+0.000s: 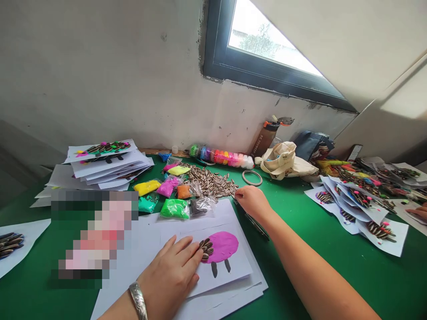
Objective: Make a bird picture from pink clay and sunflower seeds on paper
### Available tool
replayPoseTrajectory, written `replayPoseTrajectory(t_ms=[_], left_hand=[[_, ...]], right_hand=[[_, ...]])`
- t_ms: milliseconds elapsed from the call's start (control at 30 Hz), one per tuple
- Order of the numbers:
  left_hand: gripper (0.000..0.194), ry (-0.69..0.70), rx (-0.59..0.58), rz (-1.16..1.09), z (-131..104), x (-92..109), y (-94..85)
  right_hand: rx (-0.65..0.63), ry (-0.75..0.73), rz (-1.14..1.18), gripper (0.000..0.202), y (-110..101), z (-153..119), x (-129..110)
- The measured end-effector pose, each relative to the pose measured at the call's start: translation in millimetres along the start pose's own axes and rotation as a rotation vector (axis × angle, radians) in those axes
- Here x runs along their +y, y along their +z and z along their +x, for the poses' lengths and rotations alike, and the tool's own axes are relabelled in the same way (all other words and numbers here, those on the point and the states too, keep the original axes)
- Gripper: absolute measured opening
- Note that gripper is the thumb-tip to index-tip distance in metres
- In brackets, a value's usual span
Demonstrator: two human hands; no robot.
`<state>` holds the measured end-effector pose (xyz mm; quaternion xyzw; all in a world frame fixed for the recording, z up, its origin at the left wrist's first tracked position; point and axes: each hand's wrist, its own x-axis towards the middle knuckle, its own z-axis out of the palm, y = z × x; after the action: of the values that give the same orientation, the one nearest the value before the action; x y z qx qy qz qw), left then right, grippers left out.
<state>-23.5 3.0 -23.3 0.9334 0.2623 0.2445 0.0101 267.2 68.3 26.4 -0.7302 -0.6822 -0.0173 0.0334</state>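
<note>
Paper (238, 270) with a flat magenta oval (227, 245) on it lies on top of other white sheets on the green tabletop (287, 284), directly in front of the person. Two dark, leg-like marks (214, 269) stand below the oval, and a small cluster of striped seeds (206, 250) overlaps its left end. The left hand (175, 269), with a silvery bracelet (137, 300) at the wrist, rests palm down on the paper, its fingers slightly spread and their tips beside the cluster. The right hand (248, 199) reaches to the near right edge of a loose seed pile (211, 181), fingers curled in; whether they pinch a seed cannot be told. A slim dark tool (257, 226) lies just beside the right wrist, and a pale ring (252, 178) lies beyond the hand. Small bags of colored material (175, 209) sit left of and in front of the pile, with a row of colorful tubs (222, 156) behind it. Farther back are a brown bottle (264, 138), upright but leaning in the view, and a cream cloth bag (282, 161). Stacks of seed-decorated sheets lie at left (108, 166) and right (358, 200), and another person's hand (418, 212) shows at the right edge. Pixelation hides an area left of the sheets.
</note>
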Motion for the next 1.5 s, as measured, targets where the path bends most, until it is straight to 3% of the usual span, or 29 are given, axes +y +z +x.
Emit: replayPoseTrajectory(t_ms=[233,467,567,700,800,900,1000,1500], left_hand=[[0.029,-0.019,-0.012,0.018,-5,0,8.4],[0.031,-0.015,-0.041,0.017,-4,-1,8.3],[0.032,-0.02,-0.065,0.009,-1,1,3.8],[0.034,-0.045,-0.116,-0.014,7,7,-11.8],[0.033,-0.016,-0.198,-0.028,14,9,-23.2],[0.032,-0.018,-0.222,-0.031,17,9,-27.7],[0.033,-0.018,-0.215,-0.034,17,9,-27.1],[0.032,-0.026,-0.211,-0.048,12,10,-23.9]], right_hand=[[-0.043,-0.009,-0.031,0.022,8,14,-9],[-0.066,-0.099,0.094,0.017,6,19,-4],[0.003,-0.083,0.131,0.019,-5,2,-4],[0.061,-0.076,0.253,0.019,-18,-45,-15],[-0.039,-0.184,0.719,0.014,-17,-83,-34],[-0.179,-0.163,0.889,0.013,-10,-106,-53],[-0.195,-0.113,0.901,0.01,-5,-112,-64],[-0.162,-0.155,0.775,0.013,2,-112,-76]])
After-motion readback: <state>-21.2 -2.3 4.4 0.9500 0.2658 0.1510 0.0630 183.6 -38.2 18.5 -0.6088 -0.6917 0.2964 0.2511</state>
